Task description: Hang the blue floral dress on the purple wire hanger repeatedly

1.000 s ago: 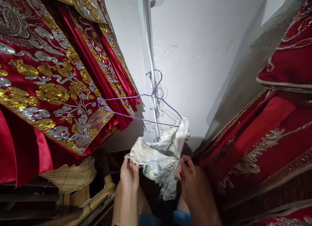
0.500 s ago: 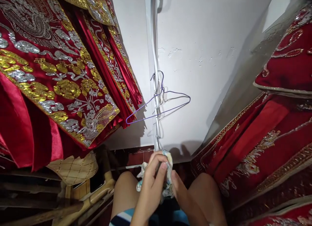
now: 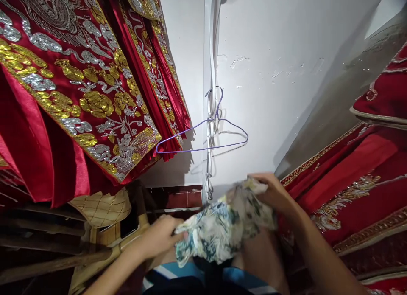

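A thin floral cloth (image 3: 219,227), white with blue, green and yellow, stretches crumpled above my lap. My left hand (image 3: 165,235) grips its left end with the fingers closed. At the upper right corner, my right hand (image 3: 267,184) pinches the cloth; motion blurs it a little. What kind of garment or cloth it is, I cannot tell. Ahead of both hands a purple wire hanger (image 3: 202,150) hangs bare from a white strap (image 3: 210,129) against the wall.
Red garments with gold and silver embroidery (image 3: 95,104) hang on the left. More beaded red garments (image 3: 349,172) are close on the right. Below left is a bamboo chair (image 3: 143,220) with a quilted cream thing (image 3: 103,208). The white wall (image 3: 270,44) faces me.
My hands were close together around the bunched cloth; now they are wide apart with it spread between them. The view has shifted slightly left.
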Available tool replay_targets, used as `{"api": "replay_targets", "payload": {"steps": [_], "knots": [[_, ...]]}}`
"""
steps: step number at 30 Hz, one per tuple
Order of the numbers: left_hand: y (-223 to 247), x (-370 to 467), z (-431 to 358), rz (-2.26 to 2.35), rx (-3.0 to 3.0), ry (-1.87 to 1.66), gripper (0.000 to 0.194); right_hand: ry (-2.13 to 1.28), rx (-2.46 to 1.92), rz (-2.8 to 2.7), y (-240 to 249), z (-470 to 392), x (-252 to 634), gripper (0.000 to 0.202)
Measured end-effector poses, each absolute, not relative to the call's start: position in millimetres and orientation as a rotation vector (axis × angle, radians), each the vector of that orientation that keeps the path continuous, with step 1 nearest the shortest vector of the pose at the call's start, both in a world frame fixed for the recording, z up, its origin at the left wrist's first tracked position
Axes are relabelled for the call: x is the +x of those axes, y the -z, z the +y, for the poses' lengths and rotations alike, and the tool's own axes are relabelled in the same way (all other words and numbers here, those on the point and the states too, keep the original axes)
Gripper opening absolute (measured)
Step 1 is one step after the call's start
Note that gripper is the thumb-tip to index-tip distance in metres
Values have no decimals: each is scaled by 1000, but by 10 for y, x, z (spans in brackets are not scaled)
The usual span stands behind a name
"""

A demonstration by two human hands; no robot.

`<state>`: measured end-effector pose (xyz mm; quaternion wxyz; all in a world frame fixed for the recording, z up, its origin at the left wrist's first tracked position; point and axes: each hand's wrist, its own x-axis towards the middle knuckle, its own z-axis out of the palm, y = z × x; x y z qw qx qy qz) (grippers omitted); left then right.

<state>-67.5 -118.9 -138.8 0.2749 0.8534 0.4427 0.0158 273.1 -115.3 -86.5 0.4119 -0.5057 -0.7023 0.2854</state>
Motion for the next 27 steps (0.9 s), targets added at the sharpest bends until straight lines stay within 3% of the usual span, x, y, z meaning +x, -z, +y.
{"api": "replay_targets", "payload": {"steps": [2, 5, 7, 9, 12, 13, 22, 27], "knots": [[1111, -791, -1050, 1386, 2431, -85, 34, -558, -1447, -1714, 892, -860, 2792, 10], [660, -833, -890, 1590, 2579, -255, 38, -486, -1474, -1636, 962, -408, 2747, 60], [434, -801, -818, 1717, 2624, -298, 42, -443, -1408, -1601, 968, -132, 2673, 75], [295, -760, -757, 1912, 2598, -206, 46, -424, -1334, -1614, 936, 94, 2607, 65], [203, -738, -669, 2112, 2469, -38, 49, -457, -1290, -1680, 899, 266, 2577, 30], [189, -742, -642, 2124, 2442, -31, 49, -472, -1289, -1695, 904, 267, 2591, 26], [132, -683, -521, 1988, 2418, -521, 57, -369, -1433, -1592, 854, -310, 2828, 32], [222, -696, -600, 2006, 2430, -492, 55, -258, -1524, -1574, 798, -400, 2835, 27]]}}
